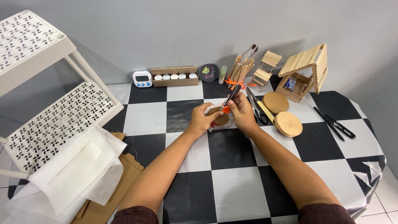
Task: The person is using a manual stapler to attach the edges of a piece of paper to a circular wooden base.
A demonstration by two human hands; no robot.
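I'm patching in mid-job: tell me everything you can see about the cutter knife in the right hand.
The cutter knife is slim, with a black body and an orange part at its lower end. It looks plastic; the blade itself is too small to make out. It stands tilted, top leaning right and away, orange tip down against the round brown disc. The right hand pinches it at the lower end, while the left hand holds the disc just above the checkered table.

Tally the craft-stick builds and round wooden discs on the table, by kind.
Craft-stick builds: 3 (house, chair, brush holder)
Loose wooden discs: 2 (one, another)
Disc held in hands: 1
Total: 6
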